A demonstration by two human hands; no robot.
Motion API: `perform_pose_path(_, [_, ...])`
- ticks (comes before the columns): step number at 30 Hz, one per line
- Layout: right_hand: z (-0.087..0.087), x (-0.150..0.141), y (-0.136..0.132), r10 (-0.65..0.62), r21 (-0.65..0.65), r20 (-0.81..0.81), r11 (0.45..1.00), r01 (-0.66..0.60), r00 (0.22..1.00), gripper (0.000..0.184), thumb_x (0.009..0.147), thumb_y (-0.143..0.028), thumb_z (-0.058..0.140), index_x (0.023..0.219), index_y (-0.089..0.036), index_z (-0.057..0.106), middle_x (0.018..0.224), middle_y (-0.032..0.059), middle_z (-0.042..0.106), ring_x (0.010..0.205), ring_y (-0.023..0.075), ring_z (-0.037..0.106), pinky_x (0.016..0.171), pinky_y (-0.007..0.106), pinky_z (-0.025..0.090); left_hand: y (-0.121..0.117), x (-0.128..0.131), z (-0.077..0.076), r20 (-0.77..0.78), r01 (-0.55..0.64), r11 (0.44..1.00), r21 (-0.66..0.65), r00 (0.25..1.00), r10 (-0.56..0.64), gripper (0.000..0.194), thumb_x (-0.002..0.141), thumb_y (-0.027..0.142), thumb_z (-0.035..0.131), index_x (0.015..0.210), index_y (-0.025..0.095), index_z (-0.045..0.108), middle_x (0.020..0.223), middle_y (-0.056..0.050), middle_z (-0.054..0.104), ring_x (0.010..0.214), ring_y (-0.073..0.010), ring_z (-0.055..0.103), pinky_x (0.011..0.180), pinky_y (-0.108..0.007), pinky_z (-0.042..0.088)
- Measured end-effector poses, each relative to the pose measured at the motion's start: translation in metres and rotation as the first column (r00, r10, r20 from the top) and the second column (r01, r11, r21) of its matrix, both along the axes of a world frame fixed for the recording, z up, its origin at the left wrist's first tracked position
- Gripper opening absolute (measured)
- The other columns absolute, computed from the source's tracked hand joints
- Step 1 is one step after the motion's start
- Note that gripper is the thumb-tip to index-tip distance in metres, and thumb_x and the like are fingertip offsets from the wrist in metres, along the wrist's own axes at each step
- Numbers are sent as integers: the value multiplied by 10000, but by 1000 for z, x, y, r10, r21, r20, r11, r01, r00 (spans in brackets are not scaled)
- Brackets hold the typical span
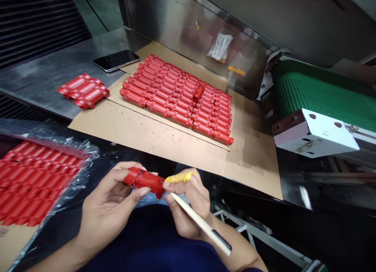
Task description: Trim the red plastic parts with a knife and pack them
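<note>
My left hand (110, 205) grips a red plastic tube part (143, 179) at its left end, fingers wrapped round it. My right hand (188, 203) pinches a thin cream-coloured tool with a dark end (199, 222), its tip against the part's right end. A yellow cot covers my right index finger (179, 177). Both hands are low in the picture, above my dark blue lap.
Rows of red tube parts (179, 98) lie on cardboard (141, 133), with one loose part on top (198, 92). A small red pile (84, 90) and a phone (116, 60) sit on the steel bench. A plastic-lined box of red parts (26, 182) is at left. A green conveyor (320, 90) is at right.
</note>
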State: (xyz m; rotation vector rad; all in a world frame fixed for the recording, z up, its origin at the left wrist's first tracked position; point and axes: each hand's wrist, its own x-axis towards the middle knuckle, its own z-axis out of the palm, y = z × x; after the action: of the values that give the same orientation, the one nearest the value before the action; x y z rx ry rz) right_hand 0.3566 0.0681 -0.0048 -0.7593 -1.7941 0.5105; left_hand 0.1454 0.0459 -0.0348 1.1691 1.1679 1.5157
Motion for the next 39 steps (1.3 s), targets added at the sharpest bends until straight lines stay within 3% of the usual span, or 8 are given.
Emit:
perform_pose_path(5, [8,4,5,63,-218,-81,973,-79,995,107,1141,-280,762,1215,-237,825,1078,86,895,930,230,824,845,411,692,0,-2,-1,14,76,995,-58,997,-75,277,946,249,952,1196,298,843,1272,-79,809,995,-245,860,827,-272,741])
perform_pose_path(8, [7,3,8,63,-263,-112,961,-90,992,102,1124,-281,785,1188,-230,846,1042,82,899,934,229,832,831,393,690,-1,-2,-1,0,128,990,-55,992,-129,274,963,246,934,1214,314,849,1259,-86,820,944,-239,848,764,-268,731])
perform_pose_path(16, [5,1,9,64,-265,-106,960,-90,992,123,1132,-309,786,1174,-221,860,1008,86,898,900,225,815,809,388,676,0,-3,3,-25,172,985,-32,985,-173,218,1002,233,898,1191,329,847,1231,-67,817,983,-205,848,844,-235,715])
perform_pose_path(23, [8,1,9,57,-257,-84,963,-77,995,101,1103,-223,782,1180,-224,848,1043,90,892,931,235,823,835,400,685,1,-1,4,-18,169,986,-11,985,-169,225,988,232,903,1184,333,859,1203,-71,814,977,-219,853,831,-254,726])
perform_pose_path(32, [15,9,4,86,-187,74,980,-70,994,173,1083,-130,746,1232,-202,793,1070,86,879,896,216,778,864,407,646,-1,-6,4,-24,78,997,1,997,-78,238,974,203,915,1163,330,848,1280,-54,765,1054,-210,853,896,-221,708])
perform_pose_path(39, [14,14,6,130,-200,-42,970,-135,991,144,1119,-217,749,1249,-217,811,1125,103,881,962,234,804,860,409,674,0,-10,3,-19,110,988,-111,993,-113,285,993,289,917,1251,361,818,1308,-28,789,1009,-203,839,838,-208,695])
